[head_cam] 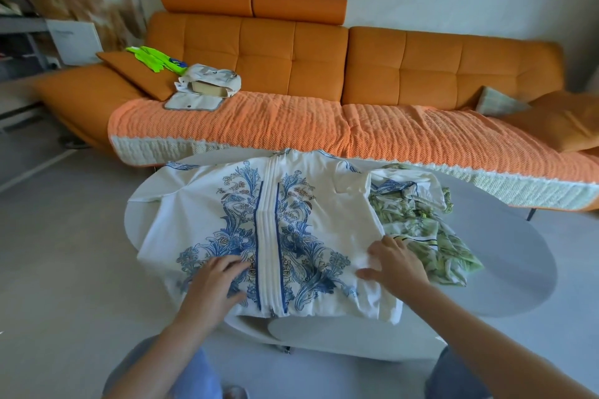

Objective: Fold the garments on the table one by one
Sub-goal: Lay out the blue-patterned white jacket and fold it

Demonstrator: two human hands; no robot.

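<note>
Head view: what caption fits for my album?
Left hand and right hand press a white blue-flowered jacket flat on the table, green garment beside it.

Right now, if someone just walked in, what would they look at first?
The big orange sofa along the wall grabs the eye first. In front, a white shirt with blue flowers lies spread on the table, left hand and right hand flat on it. A crumpled green garment lies beside it.
</note>
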